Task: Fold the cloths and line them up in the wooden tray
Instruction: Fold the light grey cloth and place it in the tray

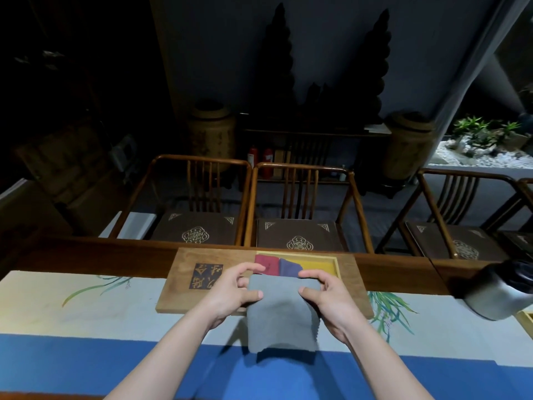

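Fingers of left hand [235, 290] and right hand [323, 294] pinch the grey cloth [281, 316] at its top corners, mid-frame, before the wooden tray [343, 265]; soft, light, floppy, probably best gripped by corners.

Wall [331, 39]: grey, dim, 12 o'clock.
Chairs [298, 197]: wooden, behind table [86, 252].
Jars [212, 131]: tall, flanking.
Plants [484, 131]: lit, 2 o'clock.

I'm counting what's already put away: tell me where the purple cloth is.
In the head view the purple cloth lies folded in the wooden tray, right of the red cloth, just beyond the grey cloth held by both hands.
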